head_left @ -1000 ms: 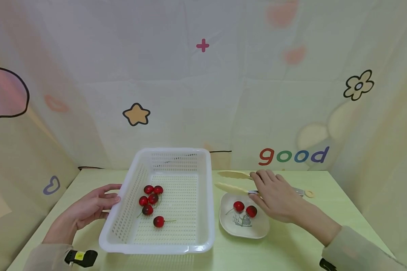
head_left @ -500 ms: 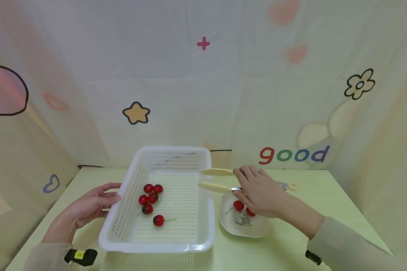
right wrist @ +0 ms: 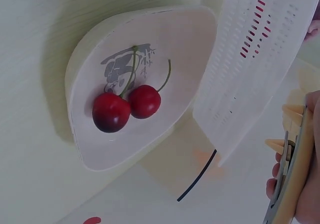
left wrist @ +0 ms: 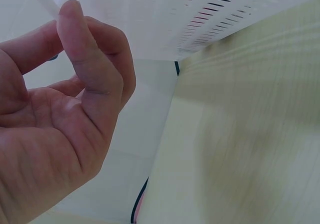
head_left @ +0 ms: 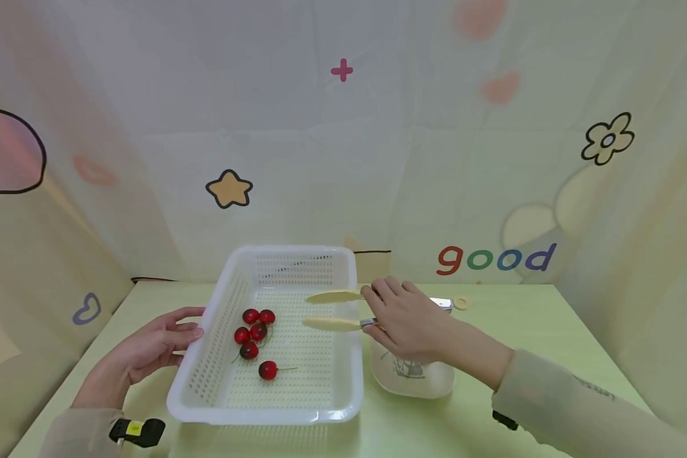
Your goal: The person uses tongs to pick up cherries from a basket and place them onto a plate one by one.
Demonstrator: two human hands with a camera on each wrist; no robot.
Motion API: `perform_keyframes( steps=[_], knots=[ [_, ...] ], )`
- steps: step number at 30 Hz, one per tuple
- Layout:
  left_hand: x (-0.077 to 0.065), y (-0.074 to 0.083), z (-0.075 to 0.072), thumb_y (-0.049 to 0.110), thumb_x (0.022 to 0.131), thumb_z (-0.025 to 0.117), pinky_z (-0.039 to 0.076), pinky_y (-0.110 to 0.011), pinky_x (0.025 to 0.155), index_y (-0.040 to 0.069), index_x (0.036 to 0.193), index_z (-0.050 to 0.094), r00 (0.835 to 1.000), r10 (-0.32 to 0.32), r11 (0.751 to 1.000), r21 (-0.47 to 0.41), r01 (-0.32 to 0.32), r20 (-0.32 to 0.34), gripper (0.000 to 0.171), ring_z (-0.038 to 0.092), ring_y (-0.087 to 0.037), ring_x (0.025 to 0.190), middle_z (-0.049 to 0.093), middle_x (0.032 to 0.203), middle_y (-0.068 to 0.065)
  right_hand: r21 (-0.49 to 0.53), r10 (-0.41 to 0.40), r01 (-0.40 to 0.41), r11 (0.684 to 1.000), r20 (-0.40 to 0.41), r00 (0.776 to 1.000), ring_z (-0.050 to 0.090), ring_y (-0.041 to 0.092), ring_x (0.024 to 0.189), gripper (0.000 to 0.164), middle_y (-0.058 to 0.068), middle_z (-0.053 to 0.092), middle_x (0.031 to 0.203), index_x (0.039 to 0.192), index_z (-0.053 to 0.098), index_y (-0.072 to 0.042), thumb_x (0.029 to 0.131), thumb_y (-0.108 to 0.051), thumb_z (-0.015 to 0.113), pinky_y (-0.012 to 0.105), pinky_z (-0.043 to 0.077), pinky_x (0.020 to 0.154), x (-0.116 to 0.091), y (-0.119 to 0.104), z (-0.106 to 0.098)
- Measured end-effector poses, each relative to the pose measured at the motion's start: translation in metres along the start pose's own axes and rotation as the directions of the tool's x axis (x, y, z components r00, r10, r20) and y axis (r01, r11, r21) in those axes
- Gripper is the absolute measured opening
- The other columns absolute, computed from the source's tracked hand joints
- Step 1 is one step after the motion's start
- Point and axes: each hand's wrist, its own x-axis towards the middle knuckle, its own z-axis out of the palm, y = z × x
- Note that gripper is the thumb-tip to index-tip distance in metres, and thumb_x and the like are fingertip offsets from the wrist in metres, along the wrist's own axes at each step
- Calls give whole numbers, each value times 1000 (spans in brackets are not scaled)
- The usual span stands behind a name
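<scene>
In the head view my left hand [head_left: 157, 346] pinches the left rim of a white perforated plastic basket [head_left: 263, 416]. Several dark-red cherries [head_left: 258, 331] lie on the basket floor toward its left side, one with its stem pointing right. My right hand [head_left: 406, 321] grips a pair of tongs [head_left: 334, 296] with cream tips and metal arms. Their tips are spread apart, with nothing between them, over the basket's right side. Beneath my right hand is a small pale dish [head_left: 418, 385]. Its two stemmed cherries [right wrist: 111, 113] show in the right wrist view, hidden by my hand in the head view.
The basket and dish stand side by side on a pale green-yellow table [head_left: 538, 356]. A printed curtain [head_left: 389, 191] hangs behind the table and along both sides.
My right hand has carried the spread tongs leftward from above the dish to over the basket's right side. My left hand stays at the basket rim, and the basket's cherries have not moved.
</scene>
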Motion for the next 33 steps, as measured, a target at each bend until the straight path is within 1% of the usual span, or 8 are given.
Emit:
perform_keyframes(
  steps=[8, 13, 19, 23, 27, 30, 33],
  knots=[
    [0, 0, 1, 14, 106, 56, 58, -46, 84, -7, 155, 19, 1000, -2, 1000, 11, 2, 2, 65, 71, -28, 104, 67, 121, -5, -32, -63, 64, 997, 27, 998, 50, 28, 103, 48, 11, 52, 116, 131, 47, -1, 106, -41, 48, 38, 49, 80, 15, -14, -1],
    [1, 0, 0, 14, 106, 56, 58, -47, 84, -6, 155, 19, 1000, -4, 1000, 11, 4, 0, 65, 71, -28, 104, 68, 121, -4, -57, -89, 92, 994, 43, 995, 49, 25, 99, 50, 10, 52, 114, 132, 47, -2, 106, -44, 46, 35, 47, 78, 26, -23, 1],
    [1, -1, 0, 14, 106, 56, 57, -47, 85, -6, 156, 18, 1000, -10, 1000, 10, 10, -3, 67, 71, -28, 105, 67, 122, -4, -89, -108, 117, 989, 103, 989, 46, 23, 99, 52, 7, 50, 114, 134, 49, -3, 107, -47, 42, 34, 44, 77, 38, -33, 3],
    [1, -1, 0, 14, 106, 56, 57, -47, 86, -6, 156, 18, 1000, -9, 1000, 8, 9, 3, 65, 71, -28, 105, 67, 122, -4, -115, -122, 139, 983, 144, 982, 45, 22, 97, 49, 6, 50, 110, 129, 51, -5, 107, -48, 41, 32, 43, 75, 46, -40, 4],
    [1, -2, -1, 13, 107, 55, 57, -47, 86, -5, 156, 20, 1000, -4, 1000, 3, 4, 11, 63, 71, -27, 105, 68, 122, -4, -140, -142, 167, 976, 172, 975, 44, 20, 92, 45, 3, 51, 105, 121, 54, -9, 107, -49, 40, 29, 39, 70, 55, -48, 5],
    [1, -2, -1, 13, 107, 55, 57, -47, 86, -5, 155, 21, 1000, -4, 1000, 0, 4, 12, 62, 71, -27, 105, 68, 122, -4, -139, -148, 177, 974, 194, 970, 43, 18, 89, 43, 0, 50, 102, 117, 56, -12, 106, -50, 41, 28, 38, 68, 59, -54, 9],
    [0, -1, -1, 13, 107, 55, 57, -47, 86, -5, 155, 20, 1000, -3, 1000, 0, 3, 11, 63, 71, -27, 105, 68, 122, -4, -136, -151, 182, 974, 212, 965, 44, 18, 88, 42, -1, 51, 100, 116, 57, -13, 105, -51, 43, 28, 39, 68, 64, -59, 12]
  ],
)
